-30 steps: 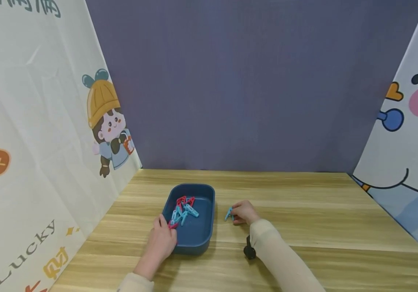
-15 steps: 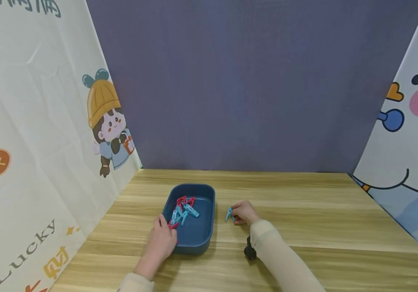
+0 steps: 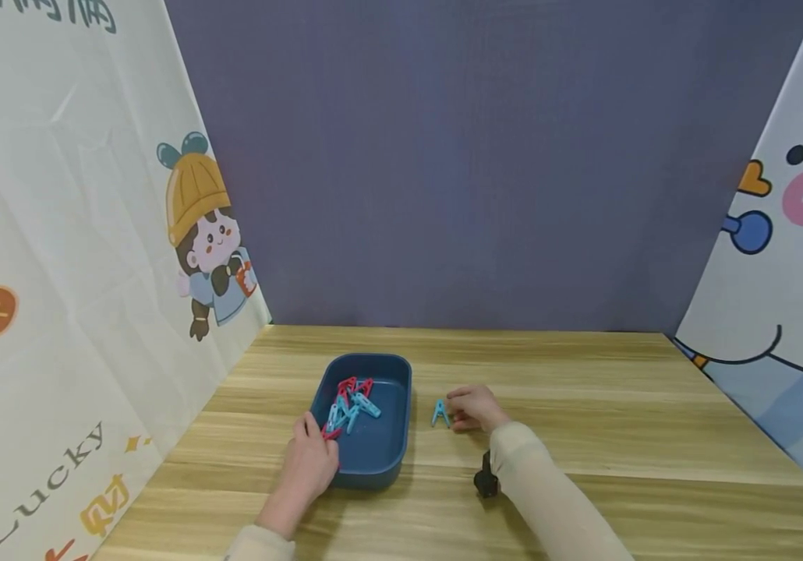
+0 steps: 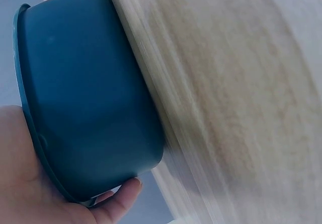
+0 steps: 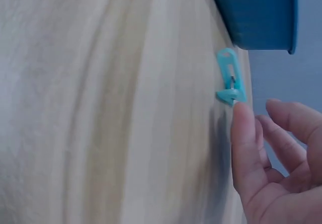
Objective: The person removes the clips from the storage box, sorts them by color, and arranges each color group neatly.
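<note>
My left hand [image 3: 312, 458] grips the near left side of a dark blue plastic bin [image 3: 396, 456], its fingers at the rim in the left wrist view. Several light blue clothespins [image 3: 366, 404] and red clothespins [image 3: 348, 383] lie in a loose pile on the bin's left side. To the right of the bin, one light blue clothespin [image 3: 440, 413] rests on the table. My right hand [image 3: 473, 407] is just right of it, thumb and fingers parted. The right wrist view shows the thumb tip [image 5: 242, 114] close by that same clothespin [image 5: 227, 65], with nothing between the fingers.
The wood-grain table [image 3: 584, 389] runs back to a purple-grey panel [image 3: 472, 171]. A white printed sheet [image 3: 93, 234] borders the left side, another printed sheet [image 3: 780, 312] the right. A small black object [image 3: 486, 483] hangs by the right sleeve.
My right hand has let go of the light blue clothespin and drawn slightly right, leaving it on the table. The left hand and the bin have stayed in place.
</note>
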{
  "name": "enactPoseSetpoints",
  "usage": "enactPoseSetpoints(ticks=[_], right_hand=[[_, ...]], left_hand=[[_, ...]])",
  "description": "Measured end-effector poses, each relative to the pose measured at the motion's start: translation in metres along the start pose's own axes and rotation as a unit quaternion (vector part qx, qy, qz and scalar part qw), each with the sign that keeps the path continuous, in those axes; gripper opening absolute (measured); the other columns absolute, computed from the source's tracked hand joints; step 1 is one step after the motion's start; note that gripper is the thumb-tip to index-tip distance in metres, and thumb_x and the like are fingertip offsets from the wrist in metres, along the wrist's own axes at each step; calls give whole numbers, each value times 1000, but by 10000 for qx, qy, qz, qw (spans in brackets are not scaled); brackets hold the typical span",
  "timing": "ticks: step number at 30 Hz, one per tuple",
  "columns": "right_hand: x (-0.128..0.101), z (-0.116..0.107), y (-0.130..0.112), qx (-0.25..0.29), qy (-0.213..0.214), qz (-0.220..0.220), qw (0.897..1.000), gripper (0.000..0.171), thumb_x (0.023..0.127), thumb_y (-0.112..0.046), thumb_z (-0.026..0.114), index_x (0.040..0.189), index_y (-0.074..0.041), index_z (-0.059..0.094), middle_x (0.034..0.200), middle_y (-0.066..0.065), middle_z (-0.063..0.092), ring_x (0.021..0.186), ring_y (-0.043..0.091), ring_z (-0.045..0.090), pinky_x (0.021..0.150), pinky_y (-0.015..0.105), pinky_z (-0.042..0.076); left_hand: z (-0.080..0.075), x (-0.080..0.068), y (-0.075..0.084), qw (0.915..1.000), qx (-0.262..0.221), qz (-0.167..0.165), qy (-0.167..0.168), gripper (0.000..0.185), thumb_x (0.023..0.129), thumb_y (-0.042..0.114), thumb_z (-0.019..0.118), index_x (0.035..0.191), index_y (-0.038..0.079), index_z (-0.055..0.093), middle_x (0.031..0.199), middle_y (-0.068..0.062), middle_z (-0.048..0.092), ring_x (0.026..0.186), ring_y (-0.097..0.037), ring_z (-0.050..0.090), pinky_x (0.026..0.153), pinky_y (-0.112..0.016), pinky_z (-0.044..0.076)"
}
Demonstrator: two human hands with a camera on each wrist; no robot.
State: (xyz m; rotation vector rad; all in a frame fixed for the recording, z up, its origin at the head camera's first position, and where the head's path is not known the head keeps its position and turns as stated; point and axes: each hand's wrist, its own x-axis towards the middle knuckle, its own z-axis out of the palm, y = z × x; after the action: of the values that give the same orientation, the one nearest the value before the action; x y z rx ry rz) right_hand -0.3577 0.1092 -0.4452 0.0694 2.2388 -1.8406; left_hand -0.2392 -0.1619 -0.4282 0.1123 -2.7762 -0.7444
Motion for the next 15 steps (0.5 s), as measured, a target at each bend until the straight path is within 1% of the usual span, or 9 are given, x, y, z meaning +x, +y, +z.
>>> enactPoseSetpoints(ticks=[5, 9, 15], right_hand=[[1, -3, -4, 192, -32, -124, 9997, 38, 83, 1, 57, 119, 11, 54, 69, 9, 54, 53, 12, 50, 51, 25, 51], [4, -3, -9, 262, -107, -317, 9991, 36, 85, 0, 56, 118, 13, 54, 73, 8, 54, 56, 12, 51, 52, 24, 51], [-2, -2, -21, 330, -248, -487, 9980, 38, 86, -2, 56, 120, 14, 51, 88, 15, 57, 61, 15, 53, 58, 28, 53]], left_hand=[[-1, 0, 0, 10000, 14, -29, -35, 62, 88, 13, 44, 131, -25, 21, 128, -38, 28, 99, -51, 46, 86, -54, 39], [-1, 0, -1, 10000, 29, -30, -50, 62, 88, 13, 43, 131, -25, 21, 128, -38, 28, 99, -51, 46, 85, -54, 39], [0, 0, -1, 10000, 53, -30, -59, 62, 88, 14, 44, 131, -25, 20, 128, -38, 28, 98, -50, 47, 85, -54, 39]])
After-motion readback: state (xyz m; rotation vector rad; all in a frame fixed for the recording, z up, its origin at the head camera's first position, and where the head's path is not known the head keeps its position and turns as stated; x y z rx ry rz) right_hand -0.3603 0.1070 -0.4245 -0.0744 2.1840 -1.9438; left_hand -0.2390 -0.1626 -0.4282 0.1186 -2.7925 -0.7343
